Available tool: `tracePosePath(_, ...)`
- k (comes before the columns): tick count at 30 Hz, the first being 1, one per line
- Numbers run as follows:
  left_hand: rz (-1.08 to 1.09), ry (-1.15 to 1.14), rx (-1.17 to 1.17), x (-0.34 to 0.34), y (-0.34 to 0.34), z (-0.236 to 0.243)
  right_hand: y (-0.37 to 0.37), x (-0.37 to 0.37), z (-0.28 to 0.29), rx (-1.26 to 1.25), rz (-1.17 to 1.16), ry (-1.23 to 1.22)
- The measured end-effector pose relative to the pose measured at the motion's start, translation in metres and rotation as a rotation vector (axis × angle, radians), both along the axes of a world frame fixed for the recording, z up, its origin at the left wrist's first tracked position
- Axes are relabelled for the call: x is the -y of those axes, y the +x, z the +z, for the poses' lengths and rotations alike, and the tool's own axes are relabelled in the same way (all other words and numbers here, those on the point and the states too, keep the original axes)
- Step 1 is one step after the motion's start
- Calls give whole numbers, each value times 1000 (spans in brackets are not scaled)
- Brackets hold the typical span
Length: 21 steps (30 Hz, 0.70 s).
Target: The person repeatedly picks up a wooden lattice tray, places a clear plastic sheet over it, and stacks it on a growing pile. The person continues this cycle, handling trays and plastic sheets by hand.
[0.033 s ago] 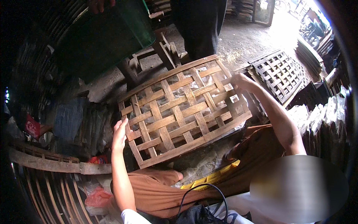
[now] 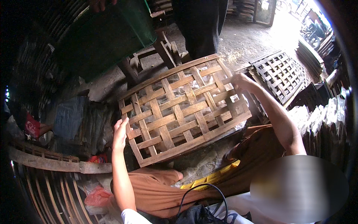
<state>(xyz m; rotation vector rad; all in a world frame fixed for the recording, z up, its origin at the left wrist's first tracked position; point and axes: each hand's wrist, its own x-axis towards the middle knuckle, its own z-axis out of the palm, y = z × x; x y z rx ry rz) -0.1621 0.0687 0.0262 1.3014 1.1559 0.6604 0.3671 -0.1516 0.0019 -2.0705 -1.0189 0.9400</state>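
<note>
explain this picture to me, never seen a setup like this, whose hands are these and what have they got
There is no machine here: these are a person's two bare hands. A wide fisheye camera on their head looks down, so straight edges bend toward the rim. The left hand holds the left edge of a woven wooden lattice panel; the right hand is at its right edge. Pale plastic shows through the gaps, but what supports the panel underneath is hard to tell. Below it are the wearer's brown-clothed legs, with a yellow piece between them. A darker lattice panel lies to the right. The dark trouser legs at the top belong to someone else.
</note>
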Motion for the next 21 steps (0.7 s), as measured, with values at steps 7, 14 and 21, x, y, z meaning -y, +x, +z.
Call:
tracePosePath(7, 27, 196, 76, -12, -9, -5, 18, -6, -5, 57, -48, 221)
tracePosePath(14, 73, 562, 170, 9, -20, 66, 4, 2, 71, 60, -126, 832)
tracePosePath(21, -72, 1062, 104, 10, -25, 61, 14, 17, 61, 377, -187, 616)
